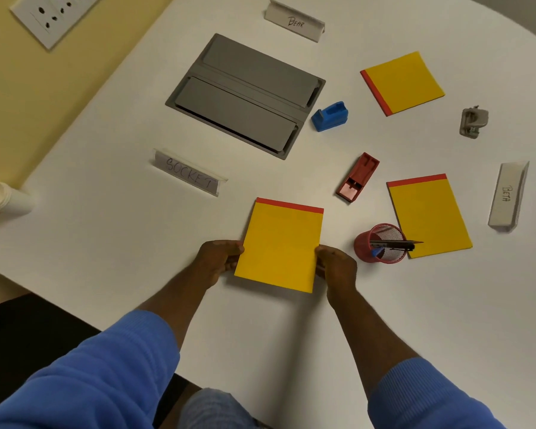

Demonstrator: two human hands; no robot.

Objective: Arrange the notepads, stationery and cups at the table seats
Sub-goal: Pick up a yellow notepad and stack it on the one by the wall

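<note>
A yellow notepad with a red top strip (pixel 280 247) lies near the table's front edge, below the "SOCKET" name card (pixel 190 173). My left hand (pixel 218 260) grips its left edge and my right hand (pixel 334 263) grips its right edge. A second yellow notepad (pixel 429 216) lies to the right beside the "BETA" card (pixel 507 196). A third notepad (pixel 403 83) lies further back, near the "BEAR" card (pixel 295 21). A red mesh pen cup (pixel 381 243) with pens stands between the two near notepads. A stack of white cups (pixel 5 198) stands at the far left.
A grey socket hatch (pixel 245 94) is set into the white table (pixel 106 243). A blue stapler (pixel 330 116), a red stapler (pixel 358 177) and a grey hole punch (pixel 473 122) lie among the notepads. A wall socket plate (pixel 51 13) is at the top left.
</note>
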